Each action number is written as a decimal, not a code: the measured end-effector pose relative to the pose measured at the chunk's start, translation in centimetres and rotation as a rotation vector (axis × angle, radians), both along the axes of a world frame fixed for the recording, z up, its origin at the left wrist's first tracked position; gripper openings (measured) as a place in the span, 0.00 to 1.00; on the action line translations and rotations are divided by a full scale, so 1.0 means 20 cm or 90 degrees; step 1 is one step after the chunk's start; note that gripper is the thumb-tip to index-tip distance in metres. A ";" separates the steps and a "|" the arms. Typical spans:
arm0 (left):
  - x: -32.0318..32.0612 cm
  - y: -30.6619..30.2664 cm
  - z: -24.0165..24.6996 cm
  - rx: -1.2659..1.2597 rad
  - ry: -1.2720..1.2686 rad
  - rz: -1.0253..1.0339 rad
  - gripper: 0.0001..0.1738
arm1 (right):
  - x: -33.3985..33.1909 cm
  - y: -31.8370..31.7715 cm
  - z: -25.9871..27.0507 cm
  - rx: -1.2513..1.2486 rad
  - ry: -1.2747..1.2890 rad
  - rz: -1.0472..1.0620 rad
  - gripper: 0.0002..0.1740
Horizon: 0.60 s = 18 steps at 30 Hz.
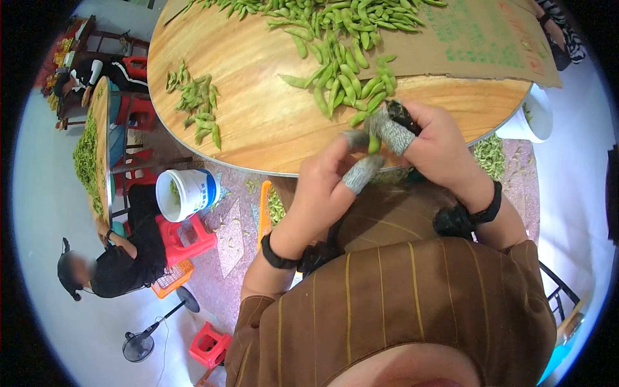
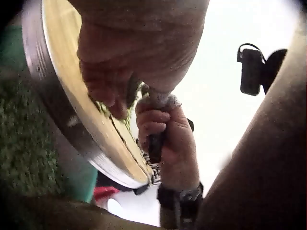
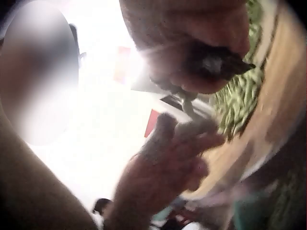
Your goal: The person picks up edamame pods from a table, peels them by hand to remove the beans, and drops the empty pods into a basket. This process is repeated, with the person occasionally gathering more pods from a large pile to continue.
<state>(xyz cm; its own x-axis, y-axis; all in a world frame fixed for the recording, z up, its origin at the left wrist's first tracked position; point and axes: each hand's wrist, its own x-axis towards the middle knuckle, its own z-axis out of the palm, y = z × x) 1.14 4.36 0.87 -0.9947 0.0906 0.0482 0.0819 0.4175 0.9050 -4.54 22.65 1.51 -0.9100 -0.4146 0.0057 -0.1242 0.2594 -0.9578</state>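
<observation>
In the head view a green soybean pod (image 1: 374, 144) is between my hands at the table's near edge. My left hand (image 1: 322, 184) pinches its lower end between thumb and forefinger, both wrapped in grey covers. My right hand (image 1: 442, 138) has its grey-covered thumb at the pod's upper end, and its fingers curl round a dark, narrow tool (image 2: 155, 146), whose working end is hidden. In the right wrist view the pod (image 3: 188, 106) spans the gap between the hands. Just beyond them a large pile of pods (image 1: 342, 71) lies on the round wooden table (image 1: 251, 109).
Flattened cardboard (image 1: 471, 39) covers the table's right side. A smaller group of pods (image 1: 196, 103) lies at left. White buckets (image 1: 187, 195) stand on both sides below, with an orange basket (image 1: 265, 209) under the edge. Another person (image 1: 122, 264) sits at a second table.
</observation>
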 end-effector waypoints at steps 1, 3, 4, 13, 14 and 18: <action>-0.02 0.01 -0.03 0.117 -0.105 -0.045 0.11 | 0.02 0.01 0.01 -0.136 -0.225 0.010 0.06; -0.05 0.04 -0.03 0.257 -0.210 -0.080 0.12 | 0.03 0.04 -0.04 -0.167 -0.229 -0.006 0.07; -0.05 0.05 -0.05 0.256 -0.213 -0.083 0.12 | 0.04 0.06 -0.06 -0.196 -0.235 -0.014 0.09; -0.07 0.07 -0.08 0.272 -0.181 -0.052 0.09 | 0.08 0.13 -0.06 -0.139 -0.264 0.085 0.17; -0.07 0.07 -0.07 0.271 -0.183 -0.055 0.09 | 0.08 0.13 -0.07 -0.174 -0.271 0.091 0.18; -0.11 0.03 -0.06 -0.128 0.108 -0.144 0.07 | 0.04 0.14 -0.03 -0.304 -0.491 0.103 0.20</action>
<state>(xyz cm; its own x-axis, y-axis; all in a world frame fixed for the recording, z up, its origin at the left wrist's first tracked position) -1.01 4.95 -0.30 -0.9275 0.3327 0.1707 0.3357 0.5395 0.7722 -3.64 25.44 0.93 -0.6642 -0.6465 -0.3753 0.5926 -0.1492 -0.7916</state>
